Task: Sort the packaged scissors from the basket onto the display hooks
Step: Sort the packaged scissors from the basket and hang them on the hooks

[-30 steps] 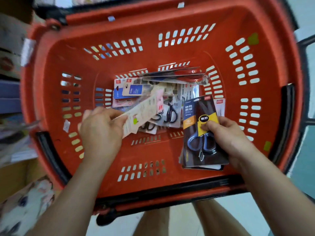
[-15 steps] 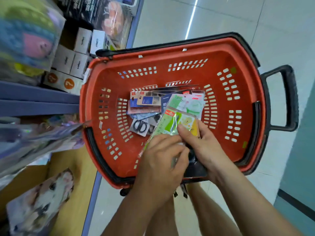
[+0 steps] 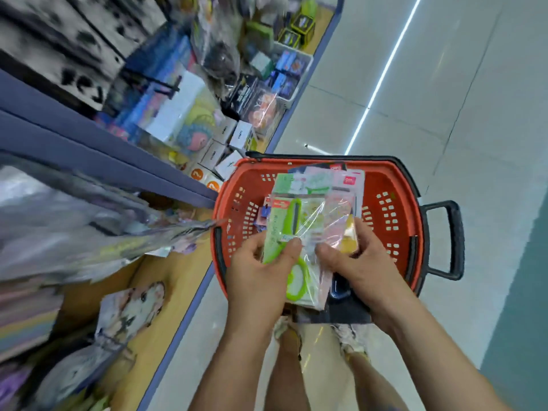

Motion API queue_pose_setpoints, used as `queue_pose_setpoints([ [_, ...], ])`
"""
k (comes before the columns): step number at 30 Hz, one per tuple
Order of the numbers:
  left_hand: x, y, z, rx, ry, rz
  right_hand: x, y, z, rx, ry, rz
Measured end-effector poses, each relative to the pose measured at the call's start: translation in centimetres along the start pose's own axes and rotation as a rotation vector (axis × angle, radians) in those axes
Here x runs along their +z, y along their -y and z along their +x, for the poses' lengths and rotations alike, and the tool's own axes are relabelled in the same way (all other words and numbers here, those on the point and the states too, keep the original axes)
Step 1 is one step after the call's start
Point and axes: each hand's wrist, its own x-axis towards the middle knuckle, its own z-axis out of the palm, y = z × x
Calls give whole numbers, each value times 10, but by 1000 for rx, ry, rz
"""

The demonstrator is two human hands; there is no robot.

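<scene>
Two hands hold one fanned bundle of packaged scissors point(image 3: 308, 221) above the near half of a single orange-red basket point(image 3: 394, 185). The left hand point(image 3: 261, 271) grips the bundle's left edge, with its thumb laid across the front and its fingers curled behind. The right hand point(image 3: 358, 262) pinches the right side, thumb on the clear wrap and fingers wrapped round the edge.

At least four packs can be counted in the fan. The green pack point(image 3: 281, 226) in front holds one pair with green handles, and a pale green-and-white card shows behind it. A pink pack point(image 3: 347, 197) sits to the right, and a dark pack point(image 3: 341, 307) lies lowest under the right hand. How many more are tucked between them cannot be told. A few blue and red packs point(image 3: 263, 213) lie in the basket, just left of the fan.

Small red brand tags sit on the top corners of the packs, but their print is too blurred to read. On the shelf point(image 3: 89, 143), two orange discs point(image 3: 197, 174) each carry a white question mark. The small white boxes point(image 3: 240, 134) bear dark lettering that cannot be made out.

The basket has a black rim and one black handle point(image 3: 453, 241) jutting from its right side. Its left wall stands just beside the shelf's lower edge. Pale tiled floor point(image 3: 474, 143) lies open to the right and beyond the basket. The person's two legs stand at the basket's near rim.
</scene>
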Motion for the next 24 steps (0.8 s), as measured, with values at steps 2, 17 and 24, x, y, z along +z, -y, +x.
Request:
queue_pose_setpoints([
  [2, -4, -16, -24, -36, -104, -115, 4, 24, -22, -21, 38, -27],
  [17, -78, -100, -235, 85, -306, -578, 75, 155, -181, -187, 353, -281],
  [24, -135, -91, -306, 163, -580, -705, 144, 163, -247, -297, 622, -444],
])
